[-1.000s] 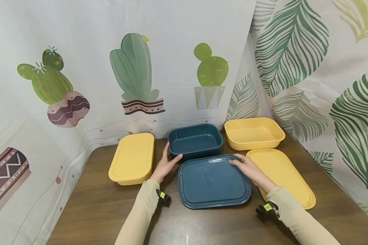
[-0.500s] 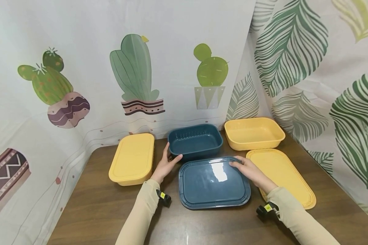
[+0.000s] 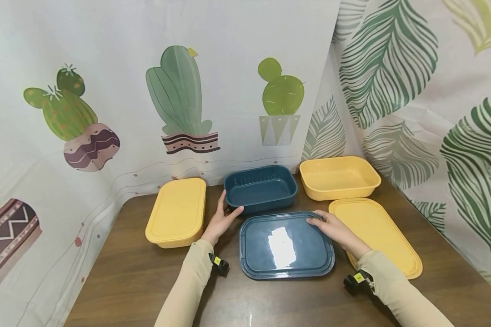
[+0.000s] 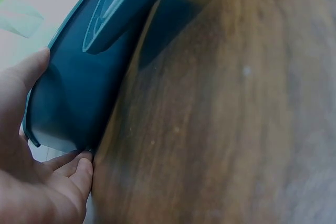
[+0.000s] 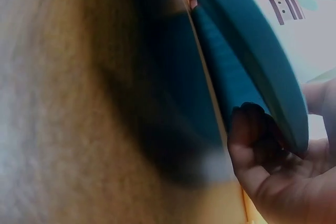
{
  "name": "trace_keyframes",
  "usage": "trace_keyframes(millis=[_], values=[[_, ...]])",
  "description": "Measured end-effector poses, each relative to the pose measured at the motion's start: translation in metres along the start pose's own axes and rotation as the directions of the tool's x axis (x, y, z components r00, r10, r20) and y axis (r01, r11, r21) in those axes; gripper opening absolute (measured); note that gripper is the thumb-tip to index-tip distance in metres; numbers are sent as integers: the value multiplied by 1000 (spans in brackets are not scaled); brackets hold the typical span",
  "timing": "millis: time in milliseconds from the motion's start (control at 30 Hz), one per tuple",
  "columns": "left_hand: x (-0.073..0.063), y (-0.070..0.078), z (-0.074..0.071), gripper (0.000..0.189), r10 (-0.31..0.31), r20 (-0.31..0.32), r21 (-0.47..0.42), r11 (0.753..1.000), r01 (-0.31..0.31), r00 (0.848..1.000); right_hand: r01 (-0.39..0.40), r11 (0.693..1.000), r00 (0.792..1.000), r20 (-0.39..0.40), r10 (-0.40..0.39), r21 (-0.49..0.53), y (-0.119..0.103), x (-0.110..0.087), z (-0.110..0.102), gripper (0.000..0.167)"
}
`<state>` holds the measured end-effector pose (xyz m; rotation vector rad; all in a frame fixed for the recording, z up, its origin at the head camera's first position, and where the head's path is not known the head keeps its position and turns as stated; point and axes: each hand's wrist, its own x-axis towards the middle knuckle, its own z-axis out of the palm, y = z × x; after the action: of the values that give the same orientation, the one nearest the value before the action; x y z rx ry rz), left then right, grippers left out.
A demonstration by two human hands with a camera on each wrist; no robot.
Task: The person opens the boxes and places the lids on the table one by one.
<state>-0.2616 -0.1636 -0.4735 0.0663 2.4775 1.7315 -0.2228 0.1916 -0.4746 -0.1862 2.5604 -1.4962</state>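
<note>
A dark blue open food box [image 3: 262, 193] sits at the back middle of the table. My left hand [image 3: 220, 222] grips its front left corner, thumb on the near side and fingers round the left end. In front of the box is a blue lid [image 3: 258, 245], its top face up and catching a bright glare. My right hand [image 3: 331, 227] holds the lid by its far right corner, thumb on top. In the right wrist view the fingers [image 5: 247, 145] curl beneath the lid's edge [image 5: 294, 114], which is raised off the table.
A yellow lidded box [image 3: 176, 211] stands at the left. At the back right is an open yellow box [image 3: 339, 179], with a yellow lid [image 3: 382, 236] lying in front of it, partly behind my right hand. Patterned cloth [image 3: 237, 91] hangs right behind the table [image 3: 118, 281].
The blue lid's far edge has come slightly towards me with my right hand as its tilt shifts. A glare has appeared on it and slid left. My left hand and the boxes stay put.
</note>
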Motion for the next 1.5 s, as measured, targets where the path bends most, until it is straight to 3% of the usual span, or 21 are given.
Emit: trace_keyframes(millis=[167, 300, 600, 1200, 1500], values=[[13, -21, 2, 99, 21, -16, -1, 1000, -21, 1000, -6, 1000, 1000, 9, 6, -20, 5, 1, -1, 44], [18, -29, 3, 100, 35, -21, 10, 999, -35, 999, -22, 1000, 1000, 22, 23, -13, 7, 1, -1, 41], [18, -30, 2, 102, 30, -22, 23, 999, -29, 999, -70, 997, 997, 35, 72, -43, 5, 1, -3, 46], [19, -31, 2, 103, 23, -23, 22, 1000, -23, 999, 7, 977, 999, 43, 3, -214, 5, 1, -6, 52], [19, -30, 2, 102, 31, -16, 7, 999, -31, 999, 8, 973, 998, 59, 5, -230, 7, 3, -6, 52]])
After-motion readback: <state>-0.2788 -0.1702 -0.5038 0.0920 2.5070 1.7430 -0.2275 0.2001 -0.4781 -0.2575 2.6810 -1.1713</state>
